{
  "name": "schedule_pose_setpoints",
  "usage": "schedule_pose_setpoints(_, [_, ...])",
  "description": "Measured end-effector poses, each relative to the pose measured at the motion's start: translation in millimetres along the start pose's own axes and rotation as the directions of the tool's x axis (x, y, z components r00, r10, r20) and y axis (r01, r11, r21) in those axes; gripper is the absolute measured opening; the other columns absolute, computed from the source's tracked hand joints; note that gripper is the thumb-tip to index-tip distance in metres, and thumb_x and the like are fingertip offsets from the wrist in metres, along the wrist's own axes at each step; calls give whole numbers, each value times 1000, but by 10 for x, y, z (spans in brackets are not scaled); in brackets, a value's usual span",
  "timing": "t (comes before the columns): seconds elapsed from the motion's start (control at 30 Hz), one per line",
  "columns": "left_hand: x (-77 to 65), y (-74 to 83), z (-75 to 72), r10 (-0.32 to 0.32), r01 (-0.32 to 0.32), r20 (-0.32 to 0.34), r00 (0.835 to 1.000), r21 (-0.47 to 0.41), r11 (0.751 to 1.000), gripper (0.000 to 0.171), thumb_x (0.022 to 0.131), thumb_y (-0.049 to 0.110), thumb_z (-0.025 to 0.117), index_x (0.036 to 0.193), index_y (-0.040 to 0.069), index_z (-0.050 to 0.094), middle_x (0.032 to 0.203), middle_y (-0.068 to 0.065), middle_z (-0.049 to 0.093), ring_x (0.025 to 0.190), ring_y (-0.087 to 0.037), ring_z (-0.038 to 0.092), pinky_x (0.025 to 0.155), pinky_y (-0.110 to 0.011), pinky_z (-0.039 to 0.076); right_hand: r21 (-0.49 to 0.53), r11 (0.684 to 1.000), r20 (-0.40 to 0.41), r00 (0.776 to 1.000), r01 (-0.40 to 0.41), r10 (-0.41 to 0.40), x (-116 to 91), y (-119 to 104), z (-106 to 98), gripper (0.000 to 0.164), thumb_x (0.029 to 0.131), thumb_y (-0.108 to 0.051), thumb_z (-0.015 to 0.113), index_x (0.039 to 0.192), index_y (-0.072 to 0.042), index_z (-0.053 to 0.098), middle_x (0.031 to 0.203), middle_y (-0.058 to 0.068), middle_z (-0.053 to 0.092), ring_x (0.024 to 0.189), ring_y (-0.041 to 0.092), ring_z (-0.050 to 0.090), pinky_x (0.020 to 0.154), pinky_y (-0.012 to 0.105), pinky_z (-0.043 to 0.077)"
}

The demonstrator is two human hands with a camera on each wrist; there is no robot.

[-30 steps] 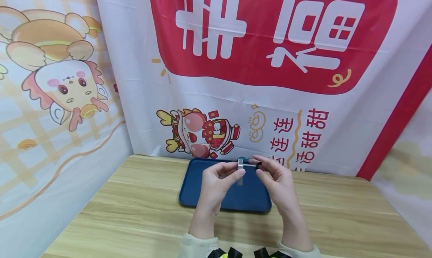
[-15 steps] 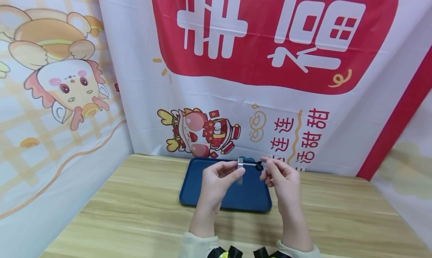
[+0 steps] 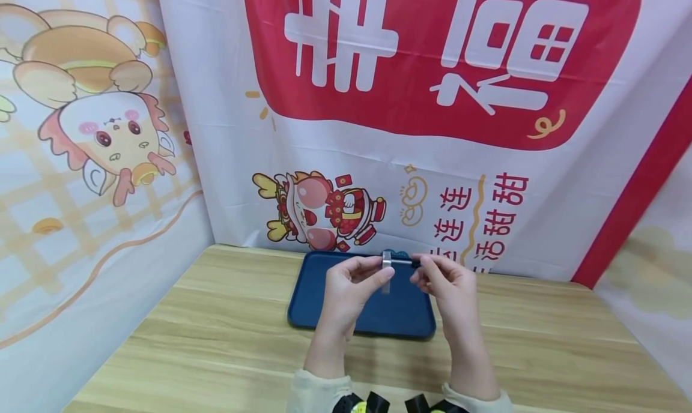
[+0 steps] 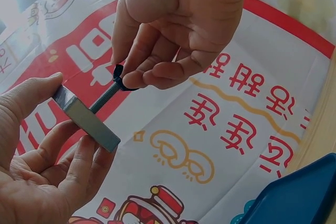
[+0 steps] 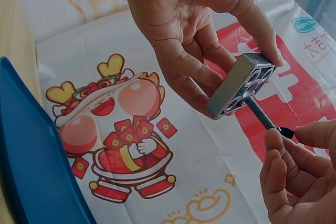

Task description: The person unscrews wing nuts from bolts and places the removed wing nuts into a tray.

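Note:
My left hand [image 3: 346, 293] holds a small silver metal block [image 4: 89, 121] between thumb and fingers, above the tray. A hollowed, ribbed face of the block shows in the right wrist view. Out of that face stands a threaded screw [image 5: 260, 113], pointing toward my right hand [image 3: 451, 287]. At the screw's outer end is a black wing-shaped head [image 4: 119, 80]. Thumb and index finger of my right hand pinch this head, while its other fingers curl loosely below. A length of bare thread shows between block and head.
A dark blue tray [image 3: 400, 311] lies under the hands on the wood-grain table [image 3: 227, 317], near its back edge. Behind it hangs a white and red printed cloth [image 3: 346, 143]. Another printed cloth [image 3: 108, 233] covers the left side.
The right hand's fingers were spread around the black head, then drew back to the right with the head in view, and now pinch it again. The left hand and block stay nearly still.

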State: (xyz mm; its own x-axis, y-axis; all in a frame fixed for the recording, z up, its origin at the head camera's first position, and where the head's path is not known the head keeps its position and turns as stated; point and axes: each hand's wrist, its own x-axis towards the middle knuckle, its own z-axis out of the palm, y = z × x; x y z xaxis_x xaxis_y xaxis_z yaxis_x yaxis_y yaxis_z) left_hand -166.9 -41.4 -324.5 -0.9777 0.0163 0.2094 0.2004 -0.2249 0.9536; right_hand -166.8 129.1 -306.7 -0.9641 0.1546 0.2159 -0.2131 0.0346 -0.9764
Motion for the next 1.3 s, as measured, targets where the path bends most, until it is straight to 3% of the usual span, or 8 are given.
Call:
schedule_pose_setpoints(0.5, [4,-5,6,10,-10,2,1000,2,1000,37,86,18,79,116,-1,70,111,-14,71,94,-14,69,88,-27,57,-18,1000,70,998,2,-1,15,7,-36,31,100,-17,60,118,7,67,79,-7,73,80,8,71,76,20,58])
schedule_pose_setpoints(0.93, [4,-8,-2,6,-6,6,1000,3,1000,37,86,19,79,116,-1,70,110,-14,72,95,-14,69,89,-27,57,-72,990,125,986,118,-108,36,37,-55,28,97,-2,60,125,1,64,90,-5,72,87,7,71,84,20,57])
schedule_pose_setpoints(1.3, [7,-11,-1,21,-21,3,1000,-3,1000,36,86,17,78,115,-2,70,109,-13,72,94,-13,69,88,-26,57,-107,980,137,979,166,-151,50,52,-49,32,95,6,58,126,-1,64,98,6,69,93,12,70,84,20,57])
